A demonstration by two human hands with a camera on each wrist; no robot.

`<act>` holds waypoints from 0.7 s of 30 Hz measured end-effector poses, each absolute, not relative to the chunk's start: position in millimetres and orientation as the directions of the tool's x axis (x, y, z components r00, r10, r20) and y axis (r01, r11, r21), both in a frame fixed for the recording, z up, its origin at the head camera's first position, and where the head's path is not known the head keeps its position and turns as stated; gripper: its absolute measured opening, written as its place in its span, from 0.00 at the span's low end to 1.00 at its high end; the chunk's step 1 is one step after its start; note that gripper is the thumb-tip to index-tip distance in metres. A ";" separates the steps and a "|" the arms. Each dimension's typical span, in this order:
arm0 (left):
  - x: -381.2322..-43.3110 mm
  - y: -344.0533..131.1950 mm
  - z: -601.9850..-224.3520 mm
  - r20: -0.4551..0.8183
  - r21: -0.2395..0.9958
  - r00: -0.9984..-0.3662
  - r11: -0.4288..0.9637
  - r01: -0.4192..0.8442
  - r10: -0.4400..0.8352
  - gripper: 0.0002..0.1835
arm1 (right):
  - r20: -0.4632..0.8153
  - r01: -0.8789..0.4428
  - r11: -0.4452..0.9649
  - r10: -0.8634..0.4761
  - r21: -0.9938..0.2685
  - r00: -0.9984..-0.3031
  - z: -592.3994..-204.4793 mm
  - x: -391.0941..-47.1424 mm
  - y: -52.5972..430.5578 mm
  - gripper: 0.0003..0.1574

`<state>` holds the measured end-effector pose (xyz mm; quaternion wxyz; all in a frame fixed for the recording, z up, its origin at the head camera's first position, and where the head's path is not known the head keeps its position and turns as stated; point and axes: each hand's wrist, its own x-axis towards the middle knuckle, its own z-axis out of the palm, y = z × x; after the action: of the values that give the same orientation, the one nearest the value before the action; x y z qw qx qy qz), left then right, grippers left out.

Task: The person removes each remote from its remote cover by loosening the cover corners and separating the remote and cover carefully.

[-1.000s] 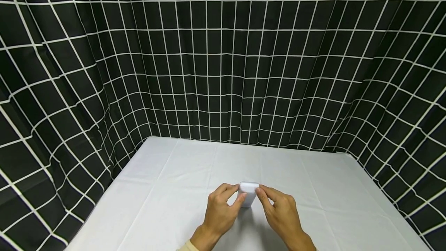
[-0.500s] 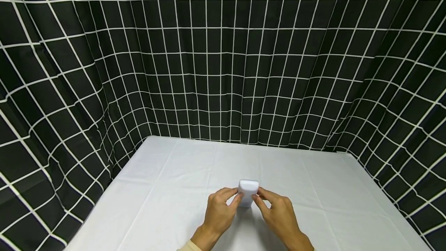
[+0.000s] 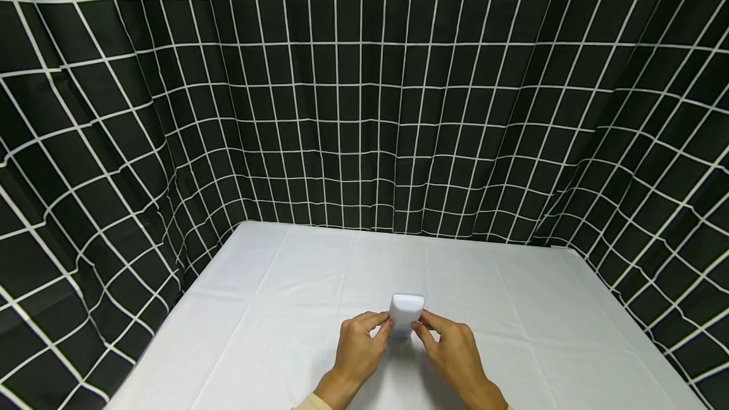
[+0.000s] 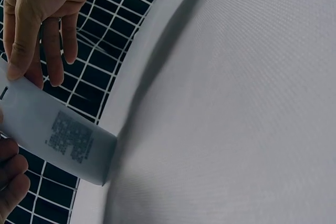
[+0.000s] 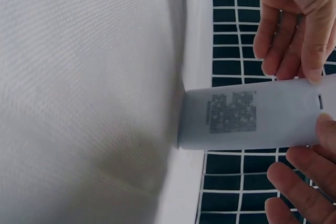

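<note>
A white plastic case, slim with rounded corners, stands upright on the white tablecloth between my hands. Its near face carries a blurred grey printed label and, higher up, a small dark slot; what kind of device it is cannot be told. My left hand pinches its left side between thumb and fingers. On the opposite side, my right hand pinches it with thumb and forefinger, its other fingers loosely curled. In both wrist views the case's lower end meets the cloth. Its far face is hidden.
The white tablecloth covers the table and shows light creases. A black curtain with a white grid encloses the table at the back and both sides.
Both hands have slid slightly down the case, and the right thumb has moved from near its top edge to lower on its side. More of the case's upper near face shows now.
</note>
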<state>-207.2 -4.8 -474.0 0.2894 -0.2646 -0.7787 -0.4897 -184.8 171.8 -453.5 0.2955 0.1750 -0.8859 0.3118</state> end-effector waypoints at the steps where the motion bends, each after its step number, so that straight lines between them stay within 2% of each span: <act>1: -207.3 -4.7 -474.1 0.711 0.612 -0.692 0.375 0.696 0.126 0.07 | 0.630 -0.492 0.745 -0.124 -0.451 -0.766 -453.5 -184.5 171.8 0.18; 21: -203.7 -5.9 -471.8 0.693 0.640 -0.713 0.366 0.676 0.106 0.04 | 0.577 -0.456 0.715 -0.090 -0.530 -0.812 -451.2 -181.6 169.7 0.13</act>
<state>-203.7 -5.9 -471.8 0.2828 -0.2517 -0.7765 -0.5038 -181.6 169.7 -451.2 0.2656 0.1538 -0.8871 0.3447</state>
